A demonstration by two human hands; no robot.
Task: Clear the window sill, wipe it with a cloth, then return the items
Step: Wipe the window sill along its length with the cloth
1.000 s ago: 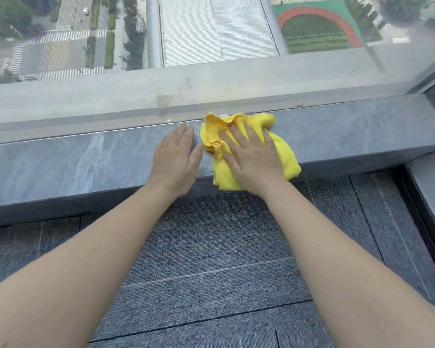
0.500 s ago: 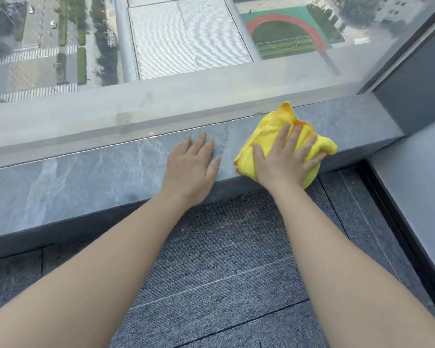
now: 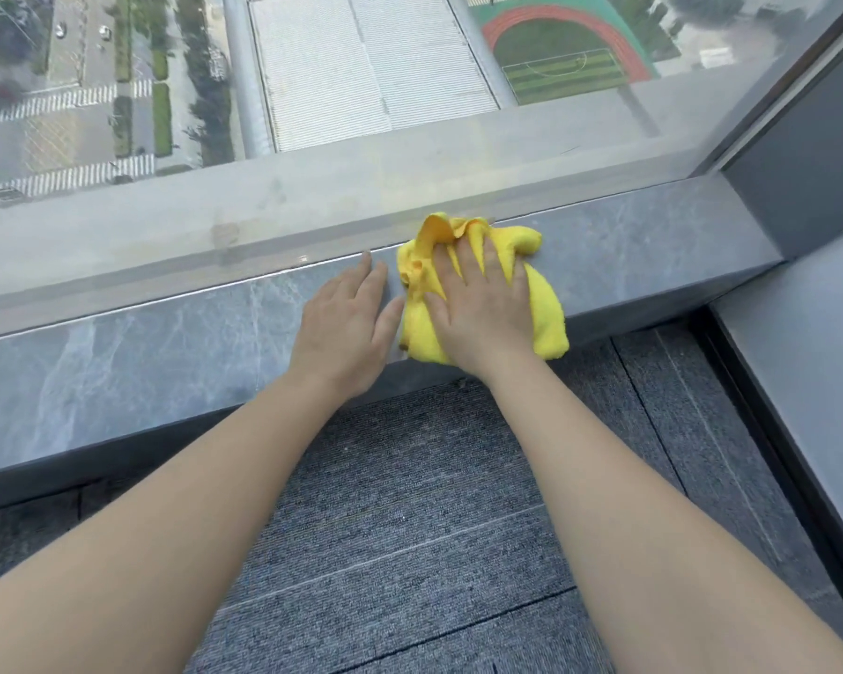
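The person leans over the grey marbled window sill (image 3: 166, 352) with both arms stretched forward. The right hand (image 3: 478, 308) lies flat, fingers spread, pressing down on a crumpled yellow cloth (image 3: 546, 313) that sits on the sill toward its right end, bunched up against the base of the window glass (image 3: 312, 90) and drooping a little over the front edge. The left hand (image 3: 346, 328) rests palm down on the bare stone just beside the cloth, fingers together and extended, gripping nothing; its thumb nearly touches the yellow fabric. Below the sill runs grey carpet tile (image 3: 410, 527). Through the glass, far below, lie a rooftop and a sports field.
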